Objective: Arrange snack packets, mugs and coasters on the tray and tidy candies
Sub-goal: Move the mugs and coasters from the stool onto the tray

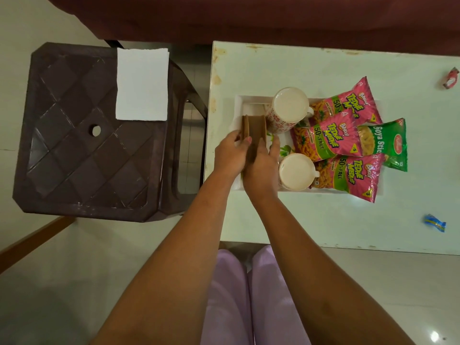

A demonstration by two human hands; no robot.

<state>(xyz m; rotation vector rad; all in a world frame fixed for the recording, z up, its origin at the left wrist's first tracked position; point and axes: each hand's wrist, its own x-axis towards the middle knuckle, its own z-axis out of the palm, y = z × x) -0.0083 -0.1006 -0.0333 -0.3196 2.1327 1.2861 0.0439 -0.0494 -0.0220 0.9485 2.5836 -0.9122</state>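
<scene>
lilac trouser legs showed at 6 o'clock, and two bare forearms reached up from there over the near edge of the pale surface. the left hand and the right hand were both closed on a stack of brown round coasters, held on edge over the 9 o'clock end of the white tray. just at 3 o'clock of the right hand stood a near mug; a far mug with a red floral print stood at 12 o'clock of the coasters. three pink snack packets and a green packet lay across the tray's 3 o'clock side. a blue candy lay at 4 o'clock on the surface, a red candy at 2 o'clock. at 9 o'clock stood a brown plastic stool carrying white paper.
</scene>
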